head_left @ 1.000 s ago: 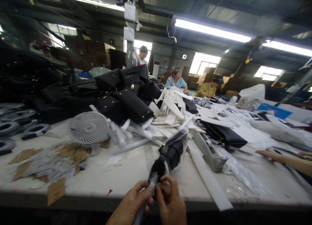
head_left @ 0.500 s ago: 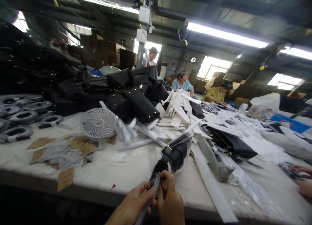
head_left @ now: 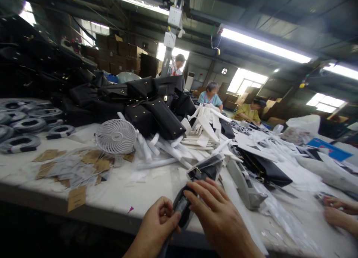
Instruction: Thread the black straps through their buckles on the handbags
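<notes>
My left hand (head_left: 158, 222) is closed around the near end of a black strap (head_left: 181, 207) in a clear plastic sleeve, at the table's front edge. My right hand (head_left: 216, 213) lies over the strap with its fingers stretched out, reaching toward the rolled black part with a gold buckle (head_left: 205, 170) just beyond. The strap's middle is hidden under my right hand.
A small white fan (head_left: 116, 136) and brown card tags (head_left: 77, 197) lie to the left on the white table (head_left: 125, 192). Black bags (head_left: 156, 114) and white foam strips (head_left: 207, 129) are heaped behind. A grey tape dispenser (head_left: 246, 185) sits right; another person's hands (head_left: 337, 209) work at far right.
My right hand has let go of its pinch on the strap end and spread forward over the strap. The view has swung slightly left and the left hand keeps its hold.
</notes>
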Demonstrator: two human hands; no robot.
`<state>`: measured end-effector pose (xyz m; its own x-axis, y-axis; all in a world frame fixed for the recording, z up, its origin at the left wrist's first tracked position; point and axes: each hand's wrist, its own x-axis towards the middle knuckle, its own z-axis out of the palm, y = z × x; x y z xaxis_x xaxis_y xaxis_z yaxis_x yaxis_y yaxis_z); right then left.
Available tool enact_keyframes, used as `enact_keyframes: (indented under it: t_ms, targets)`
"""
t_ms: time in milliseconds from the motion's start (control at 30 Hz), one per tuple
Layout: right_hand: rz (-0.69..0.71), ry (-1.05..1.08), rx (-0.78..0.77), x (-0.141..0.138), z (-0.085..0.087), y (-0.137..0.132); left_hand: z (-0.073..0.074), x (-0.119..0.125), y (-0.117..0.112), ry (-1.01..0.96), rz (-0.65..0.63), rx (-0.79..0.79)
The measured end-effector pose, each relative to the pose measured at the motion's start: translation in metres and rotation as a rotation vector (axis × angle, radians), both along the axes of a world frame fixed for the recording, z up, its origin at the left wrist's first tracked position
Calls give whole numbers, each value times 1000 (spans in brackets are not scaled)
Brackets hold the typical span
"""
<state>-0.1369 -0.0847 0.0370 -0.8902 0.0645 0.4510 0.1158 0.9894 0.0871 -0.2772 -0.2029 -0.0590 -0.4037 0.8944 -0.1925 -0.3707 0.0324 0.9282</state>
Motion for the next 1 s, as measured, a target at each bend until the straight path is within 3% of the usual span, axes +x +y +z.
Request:
enact_keyframes:
  t_ms: [133,300,433,633,767,867,1000]
  targets:
    - [84,-370,-74,-37,25,20,-2,1,0,109,25,-12]
    - [210,-654,-136,-63,27,29,-1,4,-1,233,74,-26]
    - [249,-756,-175,-69,28,30,-2,1,0,153,32,-20]
    - [532,-523,-38,-44,12,47,-1,-7,1,-48,-42,-55]
    - [584,-363,91,-27,-4,51,-4,-6,2,-29,-94,-89]
    - [533,-285,39,-21,-3,55,-8,-6,2,22,-93,-76]
    - [254,-63,-73,-7,10,89,-9,-11,-1,122,-42,-92]
